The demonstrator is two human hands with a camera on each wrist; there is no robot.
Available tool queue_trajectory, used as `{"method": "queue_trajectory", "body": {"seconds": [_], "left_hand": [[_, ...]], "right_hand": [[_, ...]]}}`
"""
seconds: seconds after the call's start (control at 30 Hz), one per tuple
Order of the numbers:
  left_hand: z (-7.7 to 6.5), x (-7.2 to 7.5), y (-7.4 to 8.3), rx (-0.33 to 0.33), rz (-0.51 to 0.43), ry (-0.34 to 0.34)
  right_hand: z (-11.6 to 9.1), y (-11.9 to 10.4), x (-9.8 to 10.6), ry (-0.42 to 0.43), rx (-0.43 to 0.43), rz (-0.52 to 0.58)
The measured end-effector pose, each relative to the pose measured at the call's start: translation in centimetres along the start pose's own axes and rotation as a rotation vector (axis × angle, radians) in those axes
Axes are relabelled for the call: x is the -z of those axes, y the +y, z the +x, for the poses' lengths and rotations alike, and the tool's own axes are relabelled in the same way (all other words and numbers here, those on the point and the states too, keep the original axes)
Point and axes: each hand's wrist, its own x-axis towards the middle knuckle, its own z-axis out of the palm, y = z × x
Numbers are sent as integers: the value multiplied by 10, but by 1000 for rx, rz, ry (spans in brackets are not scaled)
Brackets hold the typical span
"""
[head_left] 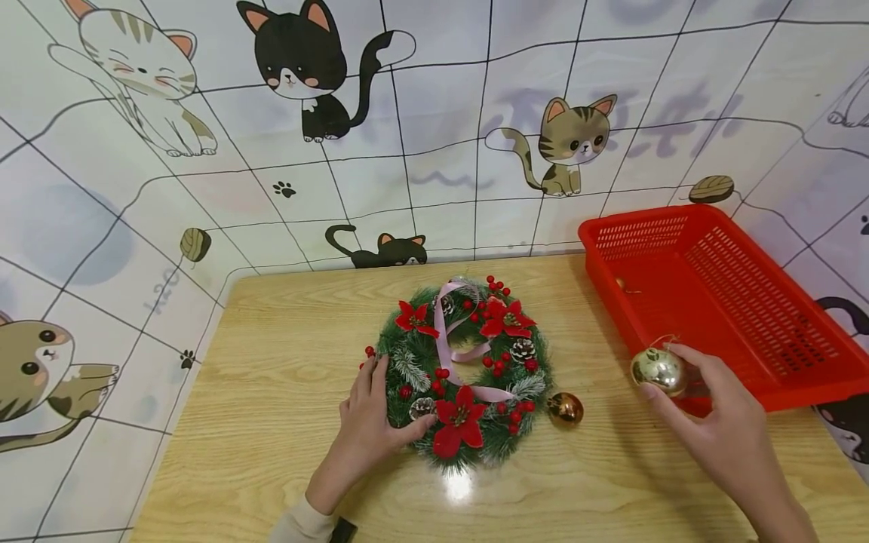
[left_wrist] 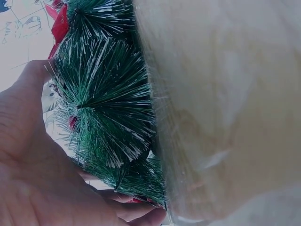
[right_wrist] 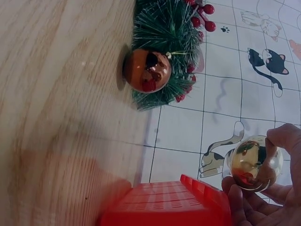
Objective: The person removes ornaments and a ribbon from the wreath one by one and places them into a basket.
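Note:
A green Christmas wreath [head_left: 400,354] lies on the table, trimmed with red poinsettias, berries, pinecones and a pink ribbon [head_left: 444,339]. My left hand [head_left: 370,426] holds its left edge, thumb over the front and fingers along the outer side; the left wrist view shows the wreath's bristles [left_wrist: 103,103] between thumb and fingers. At the right, my right hand [head_left: 723,418] pinches a shiny gold Christmas ball [head_left: 657,372] with a string loop on top. The ball [right_wrist: 254,162] is held between thumb and fingers, near the basket's front left corner. A copper Christmas ball [head_left: 566,409] sits beside the wreath's right edge.
A red plastic basket [head_left: 699,283] with slotted walls stands at the table's right. Inside it lies a small gold item [head_left: 621,284], too small to make out. Behind the wooden table [head_left: 285,362] hangs a white cat-print cloth [head_left: 441,113].

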Motion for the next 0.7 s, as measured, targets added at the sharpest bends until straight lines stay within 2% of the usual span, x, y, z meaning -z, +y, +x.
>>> {"method": "queue_trajectory", "body": {"seconds": [0.4, 0.7], "left_hand": [[-1, 1, -3, 11, 4, -4], [1, -1, -2, -12, 17, 0]], "right_hand": [[10, 11, 7, 5, -67, -47], [16, 29, 16, -15, -116, -75]]}}
